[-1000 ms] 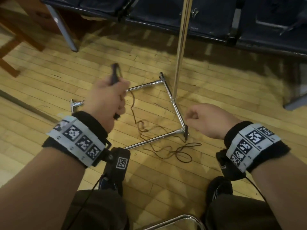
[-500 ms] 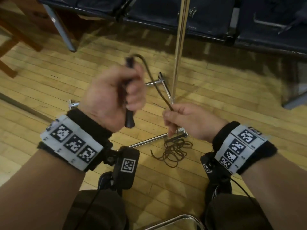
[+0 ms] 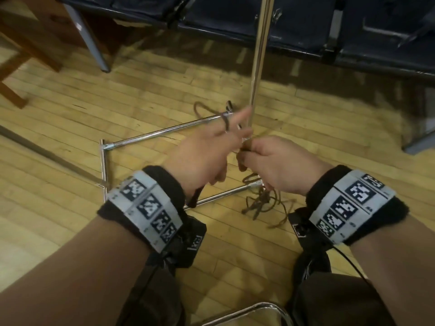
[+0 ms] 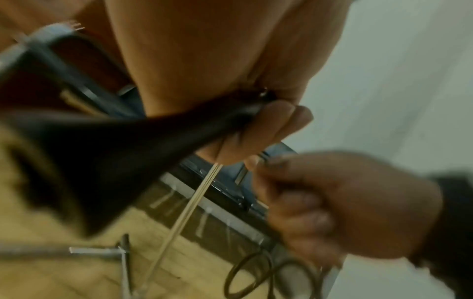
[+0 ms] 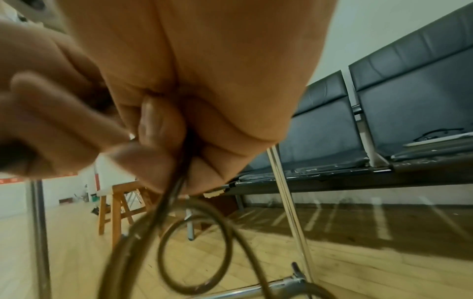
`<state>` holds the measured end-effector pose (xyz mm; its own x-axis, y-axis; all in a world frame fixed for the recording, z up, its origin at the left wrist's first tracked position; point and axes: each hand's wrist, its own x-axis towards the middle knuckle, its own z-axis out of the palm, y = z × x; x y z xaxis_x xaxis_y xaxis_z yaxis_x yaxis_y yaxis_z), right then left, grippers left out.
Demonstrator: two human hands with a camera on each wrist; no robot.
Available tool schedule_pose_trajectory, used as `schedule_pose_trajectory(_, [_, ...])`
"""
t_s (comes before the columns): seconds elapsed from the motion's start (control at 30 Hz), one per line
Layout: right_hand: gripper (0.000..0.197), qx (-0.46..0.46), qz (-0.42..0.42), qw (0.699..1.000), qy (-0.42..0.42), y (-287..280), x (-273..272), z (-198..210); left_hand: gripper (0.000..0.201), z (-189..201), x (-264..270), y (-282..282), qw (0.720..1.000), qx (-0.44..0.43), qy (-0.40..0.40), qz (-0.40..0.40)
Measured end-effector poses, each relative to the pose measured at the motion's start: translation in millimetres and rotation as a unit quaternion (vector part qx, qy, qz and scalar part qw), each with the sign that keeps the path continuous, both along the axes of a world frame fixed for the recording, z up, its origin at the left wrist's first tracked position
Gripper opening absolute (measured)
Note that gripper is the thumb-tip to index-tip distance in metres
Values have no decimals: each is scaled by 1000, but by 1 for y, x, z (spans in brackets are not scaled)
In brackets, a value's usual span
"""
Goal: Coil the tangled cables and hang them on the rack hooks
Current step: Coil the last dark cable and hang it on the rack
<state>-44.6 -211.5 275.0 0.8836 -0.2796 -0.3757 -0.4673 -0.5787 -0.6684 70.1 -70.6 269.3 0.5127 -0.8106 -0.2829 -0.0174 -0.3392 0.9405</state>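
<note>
A thin dark brown cable (image 3: 261,203) lies partly tangled on the wooden floor by the rack's base. My left hand (image 3: 211,149) grips the cable's thick black end (image 3: 195,196), which pokes out below the palm. A blurred loop of cable (image 3: 226,121) sits over its outstretched finger. My right hand (image 3: 273,165) is a fist touching the left hand, and it grips the strand that hangs down to the tangle. In the right wrist view the cable (image 5: 184,159) runs out from between the curled fingers into a loop. The rack's chrome pole (image 3: 259,55) rises just behind both hands.
The rack's chrome base frame (image 3: 164,132) lies as a rectangle on the floor under my hands. A row of dark blue seats (image 3: 259,17) lines the wall behind. A wooden stool (image 3: 14,74) stands at far left. A chrome chair edge (image 3: 247,311) is between my knees.
Both hands have dropped lower and come together in front of the pole. The left hand's finger now sticks out with a loop of cable over it. The floor tangle has bunched nearer the frame's corner.
</note>
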Motion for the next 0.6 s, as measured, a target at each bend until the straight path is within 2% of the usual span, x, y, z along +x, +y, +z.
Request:
schedule_pose_trajectory(0.07, [23,13,5,1000,-22,2,2,3,25,-3,-2,-1,991,65,-108,-42])
schedule_pose_trajectory(0.17, [18,27,-14,999,-34,-3,-5,2,43,-4,2,1,970,122,-207,-49])
schedule_pose_trajectory(0.23, [13,12,-18,999,-32,-10,-11,-4,46,0,5,1,962,131,-235,-45])
schedule_pose_trajectory(0.3, [14,8,-20,1000,-17,-16,-16,-8,43,1,11,1,974,100,-202,2])
schedule_pose_trajectory(0.4, [14,-15,-25,999,-20,-28,-23,-12,39,4,24,4,989,4,-72,129])
schedule_pose_trajectory(0.47, [16,-46,-26,998,-38,-34,-24,-14,39,7,29,6,980,-61,0,189])
schedule_pose_trajectory(0.6, [17,-123,-17,992,-11,-41,-19,-23,37,11,32,7,963,-131,26,234])
